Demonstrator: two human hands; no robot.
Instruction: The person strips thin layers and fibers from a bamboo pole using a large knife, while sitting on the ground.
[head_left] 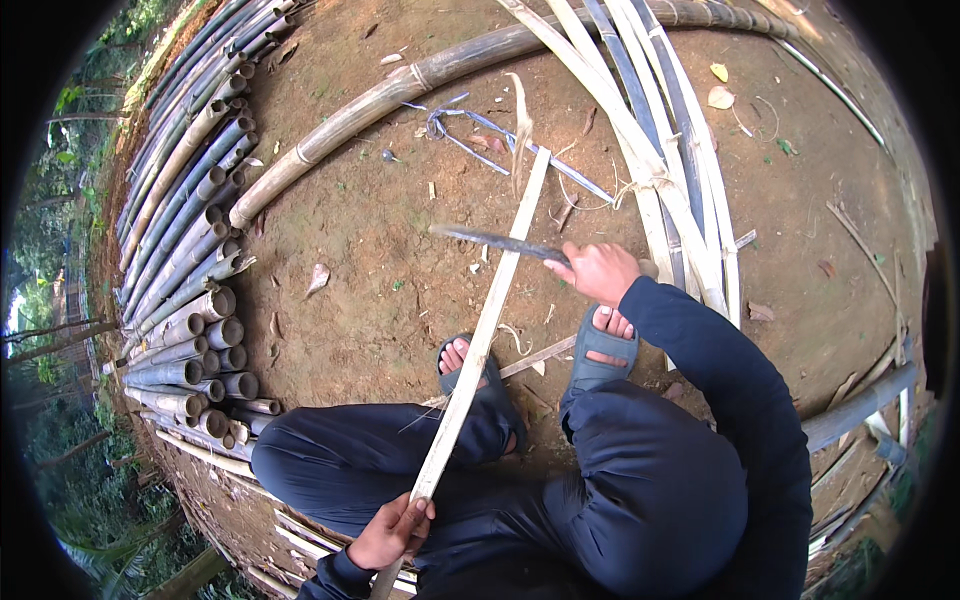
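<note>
- A long pale bamboo strip (478,355) is held slantwise above the lap, its far end raised out over the ground (340,350) and its near end carried back past the left hand (388,530).
- The strip is gripped near its lower end by the left hand, whose fingers are clamped on it, the thumb laid along the upper face.
- A knife (500,242) is held by the right hand (603,272), to the right of the strip; the fingers of that hand are closed around the handle.
- The strip's upper part is crossed by the dark blade, the tip being pointed out to the left of it; whether the strip is touched by the edge cannot be told.
- A thin curled shaving (522,110) is seen just beside the strip's far end.
- A length of bluish cord (480,120) is spread on the soil near the same end.
- The left sandal (495,395) is partly covered by the strip, while the right sandal (600,368) is planted to its right.
- A bundle of split bamboo (635,137), bound with a tie, is laid to the right of the strip.
- Beyond the strip, the ground is spanned by a long bamboo pole (360,108).
- Many cut bamboo lengths (185,373) are stacked well apart from the strip, to its left.
</note>
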